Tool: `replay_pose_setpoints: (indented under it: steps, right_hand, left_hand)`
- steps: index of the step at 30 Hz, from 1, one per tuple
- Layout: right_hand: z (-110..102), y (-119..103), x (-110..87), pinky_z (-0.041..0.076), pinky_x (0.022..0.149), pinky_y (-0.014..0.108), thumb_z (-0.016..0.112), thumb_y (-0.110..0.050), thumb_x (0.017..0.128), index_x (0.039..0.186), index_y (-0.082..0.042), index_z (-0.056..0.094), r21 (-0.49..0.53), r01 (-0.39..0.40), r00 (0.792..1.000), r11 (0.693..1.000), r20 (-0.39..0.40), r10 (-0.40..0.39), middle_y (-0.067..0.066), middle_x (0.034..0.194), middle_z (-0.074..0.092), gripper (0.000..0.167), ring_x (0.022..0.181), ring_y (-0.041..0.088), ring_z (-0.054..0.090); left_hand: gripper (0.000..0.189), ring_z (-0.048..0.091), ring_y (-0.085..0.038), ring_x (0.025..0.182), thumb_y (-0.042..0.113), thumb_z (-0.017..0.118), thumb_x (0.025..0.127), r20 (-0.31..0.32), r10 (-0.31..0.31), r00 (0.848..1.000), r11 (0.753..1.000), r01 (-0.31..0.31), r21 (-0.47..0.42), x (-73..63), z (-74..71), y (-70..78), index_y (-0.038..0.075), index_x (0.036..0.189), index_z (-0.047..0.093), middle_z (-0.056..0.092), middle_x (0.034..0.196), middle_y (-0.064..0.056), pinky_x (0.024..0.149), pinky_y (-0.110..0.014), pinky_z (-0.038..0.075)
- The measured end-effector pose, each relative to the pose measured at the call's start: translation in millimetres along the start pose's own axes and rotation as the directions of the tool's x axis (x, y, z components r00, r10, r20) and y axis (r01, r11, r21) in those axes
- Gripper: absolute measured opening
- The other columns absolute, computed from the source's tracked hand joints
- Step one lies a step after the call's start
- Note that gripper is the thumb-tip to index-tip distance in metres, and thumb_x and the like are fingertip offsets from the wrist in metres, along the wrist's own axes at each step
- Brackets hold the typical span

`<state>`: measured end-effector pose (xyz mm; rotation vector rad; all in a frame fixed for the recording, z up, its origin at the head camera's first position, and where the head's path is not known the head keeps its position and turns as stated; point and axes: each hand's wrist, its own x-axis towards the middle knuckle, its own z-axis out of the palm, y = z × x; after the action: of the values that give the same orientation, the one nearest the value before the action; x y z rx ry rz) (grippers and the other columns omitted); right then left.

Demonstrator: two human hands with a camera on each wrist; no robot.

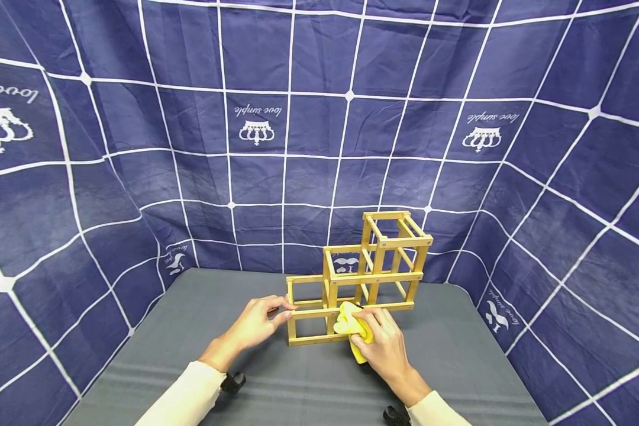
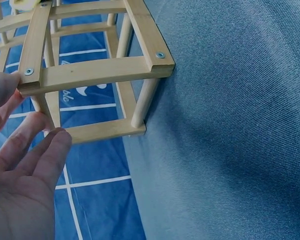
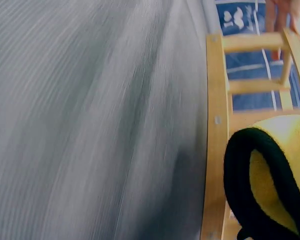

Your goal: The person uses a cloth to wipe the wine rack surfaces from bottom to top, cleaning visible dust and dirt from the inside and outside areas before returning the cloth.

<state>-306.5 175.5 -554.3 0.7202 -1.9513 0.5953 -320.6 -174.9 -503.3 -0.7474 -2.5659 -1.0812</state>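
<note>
A stepped rack of pale wooden slats and dowels stands on the grey surface, rising from one tier at the left to a taller stack at the right. My left hand pinches its upper left front corner, with the thumb on the slat and the fingers around the post in the left wrist view. My right hand grips a bunched yellow cloth against the lower front rail. Dark edging runs along the cloth's fold in the right wrist view. Cloth and hand hide part of the front rail.
The grey fabric-covered surface spreads around the rack, slightly wrinkled. Behind and at both sides hangs a navy curtain with white grid lines and crown prints. Black bands show at both wrists.
</note>
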Motion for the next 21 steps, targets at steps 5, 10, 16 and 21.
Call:
replay_pose_setpoints:
  steps: [5,10,16,21]
  right_hand:
    - [22,-18,4.8,0.064,0.086,0.041,0.099,-0.006,0.066,0.117,-0.016,0.083,0.015,0.015,1.0,1.0,0.002,-0.015,0.002,0.112,0.078,0.054,0.101,0.024,0.075]
    - [42,-41,12.8,0.065,0.087,0.039,0.1,-0.007,0.065,0.116,-0.016,0.082,0.036,0.049,0.999,0.998,0.001,-0.049,0.001,0.111,0.078,0.054,0.101,0.022,0.076]
    - [67,-70,23.2,0.066,0.087,0.034,0.103,-0.009,0.064,0.115,-0.017,0.083,0.047,0.074,0.997,0.996,0.0,-0.074,-0.001,0.11,0.077,0.056,0.099,0.019,0.076]
    - [80,-90,27.0,0.066,0.087,0.03,0.106,-0.012,0.064,0.116,-0.02,0.082,0.039,0.04,0.998,0.998,0.043,-0.042,-0.004,0.108,0.075,0.058,0.099,0.015,0.075]
  left_hand:
    - [0.011,0.079,-0.043,0.138,0.013,0.08,0.111,0.005,-0.004,1.0,1.0,0.003,0.006,0.0,0.0,0.3,0.018,0.115,0.089,0.086,0.136,-0.015,0.111,-0.055,0.068]
    - [0.012,0.081,-0.039,0.135,0.015,0.079,0.111,0.005,0.001,1.0,1.0,-0.001,0.012,-0.2,-0.8,-0.8,0.018,0.117,0.089,0.087,0.133,-0.008,0.11,-0.053,0.069]
    - [0.018,0.084,-0.032,0.129,0.023,0.071,0.117,-0.001,-0.013,1.0,1.0,0.013,0.007,-0.5,-2.3,-3.2,0.021,0.118,0.089,0.087,0.133,-0.003,0.11,-0.051,0.07]
    - [0.028,0.084,-0.028,0.125,0.024,0.062,0.121,0.0,-0.016,1.0,0.999,0.016,0.042,-3.2,-4.0,-3.9,0.017,0.126,0.088,0.087,0.133,-0.001,0.108,-0.047,0.07]
